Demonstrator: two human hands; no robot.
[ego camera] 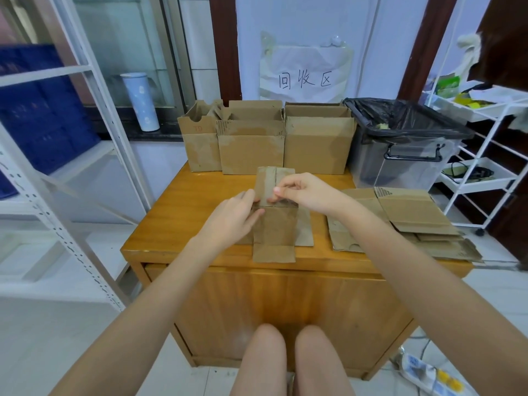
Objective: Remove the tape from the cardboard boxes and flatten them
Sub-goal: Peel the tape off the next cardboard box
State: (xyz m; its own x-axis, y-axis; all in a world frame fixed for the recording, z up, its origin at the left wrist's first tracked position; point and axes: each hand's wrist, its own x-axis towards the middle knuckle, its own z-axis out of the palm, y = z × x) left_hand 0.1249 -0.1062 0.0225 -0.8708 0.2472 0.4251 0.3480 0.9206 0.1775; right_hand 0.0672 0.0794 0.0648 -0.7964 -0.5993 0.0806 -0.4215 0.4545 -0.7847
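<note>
1. Head view: small cardboard box [275,224] lies at mid-table on the wooden table [183,224], flaps spread.
2. Left hand [233,217] presses the box's left edge, fingers fairly straight.
3. Right hand [303,191] pinches clear tape [281,199] at the box's upper seam.
4. Three open boxes [251,144] stand behind; contents unclear.
5. Flattened cardboard [405,218] lies stacked at right.
6. Clear bin [405,164] with black liner [400,118] holds a yellowish scrap.
</note>
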